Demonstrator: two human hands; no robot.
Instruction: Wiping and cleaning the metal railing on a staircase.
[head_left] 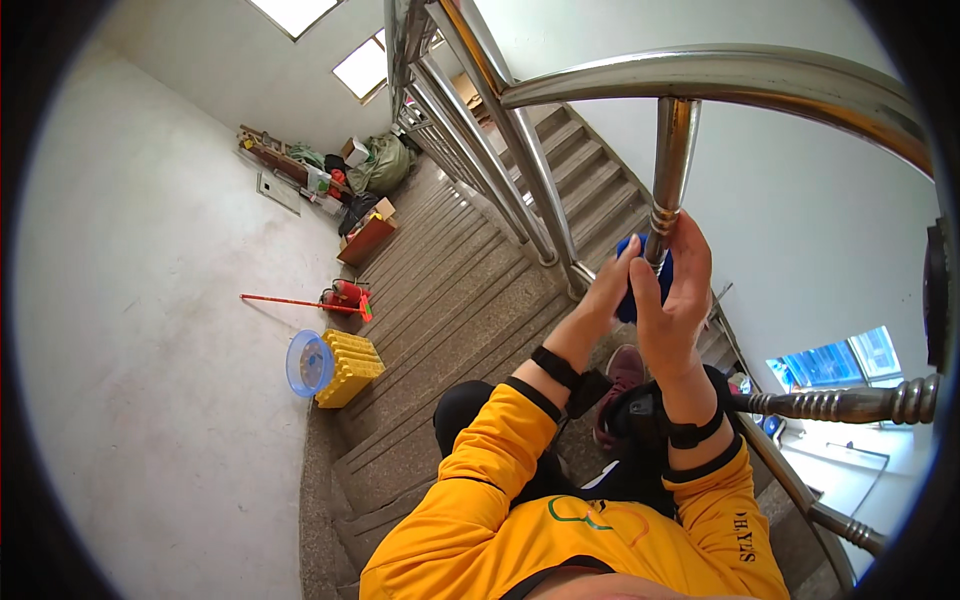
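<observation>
A blue cloth [627, 306] is wrapped about the lower part of a shiny metal baluster [676, 150], just under its ringed collar. My left hand [606, 287] presses the cloth from the left side, thumb pointing up. From the right, my right hand [676, 300] curls round the same post with the cloth under its palm. Both hands are closed, and most of their fingertips are hidden behind the post and the cloth. Above them the baluster joins a thick curved metal handrail [720, 75].
Stone stairs [440, 300] descend on the left beside more metal railing [480, 130]. Along the wall stand a yellow container [350, 370], a blue basin [310, 363], red fire extinguishers [347, 293] and an orange-handled tool [300, 301]. Piled bags [380, 165] lie farther off. A ridged baluster [850, 403] is at right.
</observation>
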